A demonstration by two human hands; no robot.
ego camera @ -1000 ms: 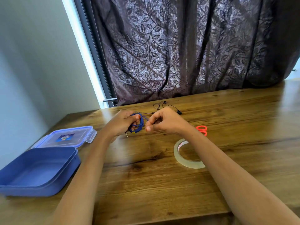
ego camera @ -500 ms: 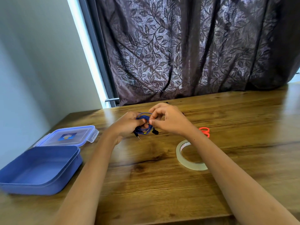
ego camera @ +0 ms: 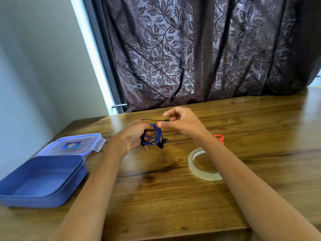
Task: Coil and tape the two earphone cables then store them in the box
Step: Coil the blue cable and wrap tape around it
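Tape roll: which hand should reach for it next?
Right, probably. The left hand grips the blue earphone coil; the right hand looks free, and the tape roll lies beside its forearm.

Box (ego camera: 43, 200) left on table (ego camera: 260, 136), lid (ego camera: 73, 145) behind it, tape roll (ego camera: 208, 177) right, scissors (ego camera: 219, 137) beyond.

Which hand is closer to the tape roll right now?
Right. The right hand is just beyond the tape roll; the left hand, gripping the blue coil, is farther off to its left.
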